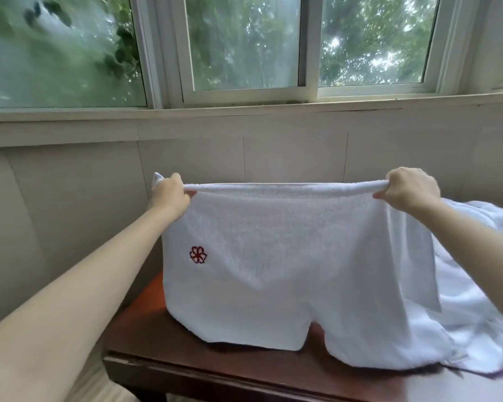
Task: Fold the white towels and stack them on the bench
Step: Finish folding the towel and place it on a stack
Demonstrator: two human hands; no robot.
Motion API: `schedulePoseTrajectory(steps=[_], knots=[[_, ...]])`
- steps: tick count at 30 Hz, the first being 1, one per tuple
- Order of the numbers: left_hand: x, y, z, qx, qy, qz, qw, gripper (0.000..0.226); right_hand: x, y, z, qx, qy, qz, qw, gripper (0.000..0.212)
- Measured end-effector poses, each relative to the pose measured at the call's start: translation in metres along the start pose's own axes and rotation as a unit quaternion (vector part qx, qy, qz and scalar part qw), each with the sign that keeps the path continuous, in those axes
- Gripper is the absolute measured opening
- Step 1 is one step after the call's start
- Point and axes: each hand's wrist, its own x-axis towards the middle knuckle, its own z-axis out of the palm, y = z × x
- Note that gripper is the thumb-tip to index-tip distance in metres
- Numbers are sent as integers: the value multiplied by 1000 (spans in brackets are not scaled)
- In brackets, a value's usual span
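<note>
Across the back runs a wide window point(244, 44), white-framed sliding panes with blurred green leaves behind the glass, and below it a pale panelled wall point(70, 175) dropping down to the furniture. Down low sits the dark reddish-brown wooden counter point(163, 352), its near edge cutting across the bottom of the view. And here is the main event: a white towel point(288, 256) stretched wide in the air, held up by its folded top edge, doubled over so two layers hang, the lower hems just reaching the counter top with a small notch of gap between them. To the right, a loose heap of more white towels point(482, 285) lies crumpled on the counter, partly hidden behind the raised one. Both bare forearms reach in from the lower corners. The left hand point(172, 192) grips the towel's top left corner, fingers curled round the bunched cloth, a small tip of fabric poking up above the knuckles. The right hand point(410, 188) grips the top right corner the same way, thumb tucked beneath the rolled edge. Smallest of all, a red embroidered flower emblem point(198, 254) sits on the left side of the towel's front face.
</note>
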Motion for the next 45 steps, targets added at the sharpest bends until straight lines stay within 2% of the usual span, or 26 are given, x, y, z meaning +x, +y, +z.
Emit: schedulePoseTrajectory(steps=[4,8,11,14,16,19,22,26,29,32,34,36,37,39,40,42,44,45], knots=[[-4,11,-19,-22,52,-22,998,33,-3,0,-18,52,42,27,997,31],[2,15,-37,-53,77,-55,994,27,0,5,-38,112,42,65,991,33],[9,14,-40,-65,86,-71,992,28,5,16,-47,132,-8,38,990,23],[14,12,-28,-59,55,-75,994,30,7,29,-45,132,-93,29,987,25],[17,13,-16,-54,24,-79,995,27,8,37,-34,114,-116,41,986,29],[27,24,-5,-44,14,-74,996,23,17,44,-13,96,-118,61,986,19],[48,40,-10,-64,65,-57,994,25,34,45,-5,105,-48,89,989,24],[84,57,-31,-105,177,-27,978,24,56,39,-24,121,119,91,981,32],[101,65,-52,-121,234,-7,965,28,66,38,-50,122,226,71,964,30],[102,67,-68,-103,246,26,963,31,68,44,-71,132,272,46,952,25],[98,62,-72,-78,226,36,970,31,62,48,-81,183,270,18,945,32],[94,54,-73,-37,163,-1,986,36,50,51,-86,293,217,-18,931,44],[87,51,-72,-11,118,-20,993,37,39,53,-88,366,155,-30,917,47],[66,45,-71,123,4,-2,992,28,15,61,-84,475,-45,-33,878,33],[51,42,-70,215,-71,22,974,22,2,67,-77,478,-178,-34,859,21],[20,35,-58,338,-275,35,899,23,-22,80,-52,387,-403,-48,828,14],[-7,23,-40,370,-497,-20,784,23,-48,88,-18,279,-551,-39,786,16],[-20,15,-29,369,-568,-65,733,25,-61,90,1,246,-602,-36,759,16]])
